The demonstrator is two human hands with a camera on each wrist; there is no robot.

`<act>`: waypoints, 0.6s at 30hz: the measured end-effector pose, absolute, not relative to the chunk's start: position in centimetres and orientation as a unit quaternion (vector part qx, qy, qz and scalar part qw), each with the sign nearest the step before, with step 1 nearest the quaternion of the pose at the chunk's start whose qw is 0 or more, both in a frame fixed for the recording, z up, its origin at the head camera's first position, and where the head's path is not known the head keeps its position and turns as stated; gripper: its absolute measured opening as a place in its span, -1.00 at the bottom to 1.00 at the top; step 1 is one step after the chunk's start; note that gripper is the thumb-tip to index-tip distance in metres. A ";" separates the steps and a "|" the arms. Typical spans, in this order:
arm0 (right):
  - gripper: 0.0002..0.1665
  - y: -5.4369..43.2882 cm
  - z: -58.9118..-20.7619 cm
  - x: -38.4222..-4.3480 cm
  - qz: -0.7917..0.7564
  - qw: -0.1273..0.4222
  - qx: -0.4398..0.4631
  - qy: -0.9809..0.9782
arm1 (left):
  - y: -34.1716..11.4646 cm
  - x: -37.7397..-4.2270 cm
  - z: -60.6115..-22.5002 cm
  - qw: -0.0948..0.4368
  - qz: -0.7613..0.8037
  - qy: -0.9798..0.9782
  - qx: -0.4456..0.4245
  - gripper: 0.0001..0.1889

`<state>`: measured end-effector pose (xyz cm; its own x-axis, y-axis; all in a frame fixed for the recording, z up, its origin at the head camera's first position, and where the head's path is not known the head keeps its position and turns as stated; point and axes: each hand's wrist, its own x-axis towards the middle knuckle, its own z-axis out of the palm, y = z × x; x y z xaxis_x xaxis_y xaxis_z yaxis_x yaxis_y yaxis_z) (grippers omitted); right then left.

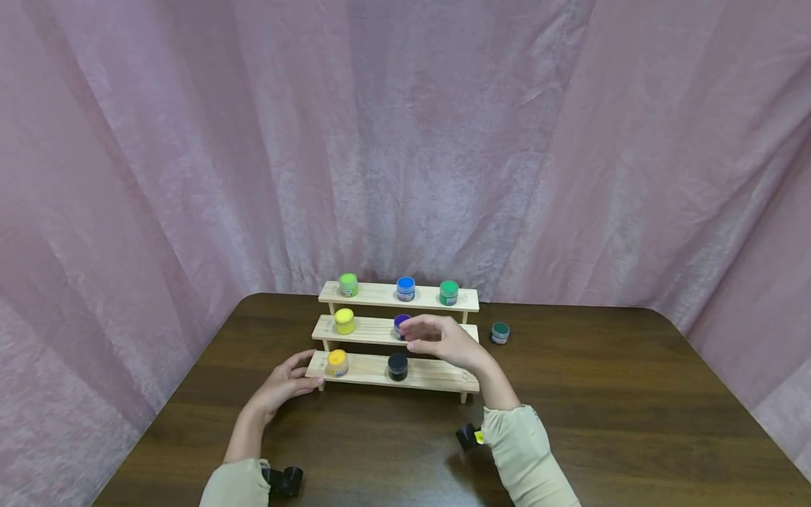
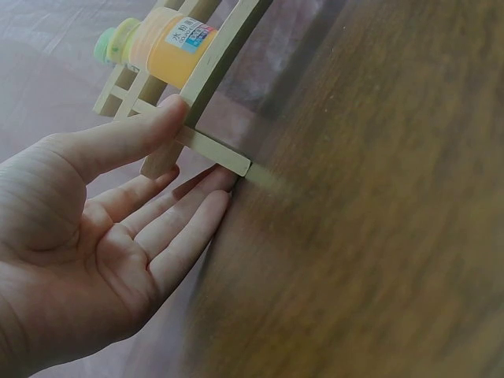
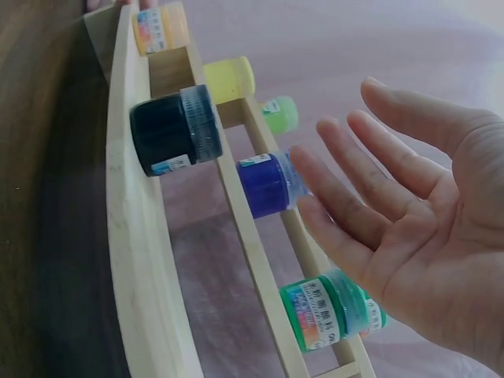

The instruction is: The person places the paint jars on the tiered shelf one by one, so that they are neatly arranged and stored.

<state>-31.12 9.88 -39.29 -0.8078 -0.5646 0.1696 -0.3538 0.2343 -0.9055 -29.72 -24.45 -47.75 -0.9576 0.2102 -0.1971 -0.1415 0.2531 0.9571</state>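
Observation:
A three-tier wooden rack (image 1: 374, 380) stands on the table with small paint jars on its steps. At the left end of the lowest step my left hand (image 1: 286, 389) holds the rack, thumb on the front edge and fingers by the leg (image 2: 216, 150). The orange-yellow jar (image 1: 338, 363) is just beside it. My right hand (image 1: 446, 343) is over the middle step with nothing in it, its fingers loosely extended near the purple jar (image 3: 264, 184). The black jar (image 1: 398, 367) sits on the lowest step. In the right wrist view, a green jar (image 3: 315, 313) appears below the fingertips.
A dark green jar (image 1: 500, 333) stands on the table right of the rack. Light green (image 1: 348, 284), blue (image 1: 405, 289) and green jars line the top step; a yellow jar (image 1: 345, 321) is on the middle one. A pink curtain (image 1: 443, 141) hangs behind.

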 end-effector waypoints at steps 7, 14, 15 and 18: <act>-0.53 10.9 -38.8 -31.1 -0.580 0.068 -0.258 0.770 | -24.4 -29.9 -47.7 0.138 0.608 0.781 0.014 -0.19; -0.51 12.2 -38.4 -31.4 -0.625 0.027 -0.214 0.750 | -24.5 -29.9 -47.9 0.138 0.609 0.781 0.016 -0.19; -0.50 12.3 -38.4 -31.4 -0.629 0.022 -0.212 0.747 | -24.5 -30.0 -47.9 0.138 0.610 0.780 0.016 -0.20; -0.48 12.7 -38.1 -31.3 -0.635 0.010 -0.202 0.746 | -24.6 -30.0 -47.9 0.137 0.609 0.781 0.017 -0.20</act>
